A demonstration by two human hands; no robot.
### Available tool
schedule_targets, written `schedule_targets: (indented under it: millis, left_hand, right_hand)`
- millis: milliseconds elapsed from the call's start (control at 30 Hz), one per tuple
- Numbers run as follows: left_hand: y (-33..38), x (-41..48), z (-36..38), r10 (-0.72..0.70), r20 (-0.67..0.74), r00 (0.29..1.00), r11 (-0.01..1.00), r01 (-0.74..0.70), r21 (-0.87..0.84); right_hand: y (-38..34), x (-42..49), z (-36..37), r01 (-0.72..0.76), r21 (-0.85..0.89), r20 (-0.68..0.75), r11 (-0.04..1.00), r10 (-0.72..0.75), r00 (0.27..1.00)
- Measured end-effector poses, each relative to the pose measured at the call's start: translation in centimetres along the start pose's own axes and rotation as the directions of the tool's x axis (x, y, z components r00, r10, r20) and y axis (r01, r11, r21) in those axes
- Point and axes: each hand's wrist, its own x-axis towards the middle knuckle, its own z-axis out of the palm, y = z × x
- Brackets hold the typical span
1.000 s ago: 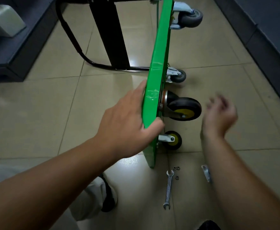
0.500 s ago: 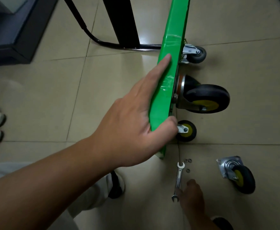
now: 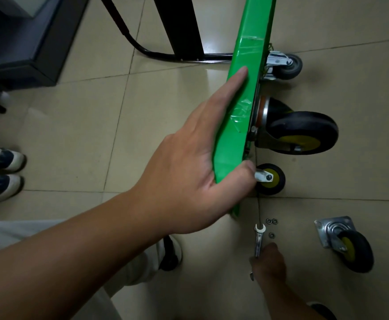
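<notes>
Left hand (image 3: 189, 181): thumb and fingers clamp the edge of the green flat cart deck (image 3: 242, 100), which stands on its side.
Right hand (image 3: 269, 264): covers the silver open-end steel wrench (image 3: 258, 239) lying on the tiled floor (image 3: 73, 135); cannot tell whether it grips.

Dim indoor light, glare on floor tiles (image 3: 214, 72), slight blur, corners prob. fisheye-bent.

A plain workroom: beige tiled floor (image 3: 73, 135), dark cabinet (image 3: 16, 42), with spanner (image 3: 258, 239), nuts (image 3: 271, 221) and loose castor (image 3: 348, 245) lying about.
</notes>
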Motion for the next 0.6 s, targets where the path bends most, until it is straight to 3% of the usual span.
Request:
schedule_targets:
  millis: [600]
  left_hand:
    - [-0.1, -0.1, 0.0, -0.006, -0.003, 1.0, 0.998, 0.006, 0.058]
  right_hand:
    - [0.8, 1.4, -1.8, 0.203, -0.029, 0.088, 0.979, -0.2, 0.976]
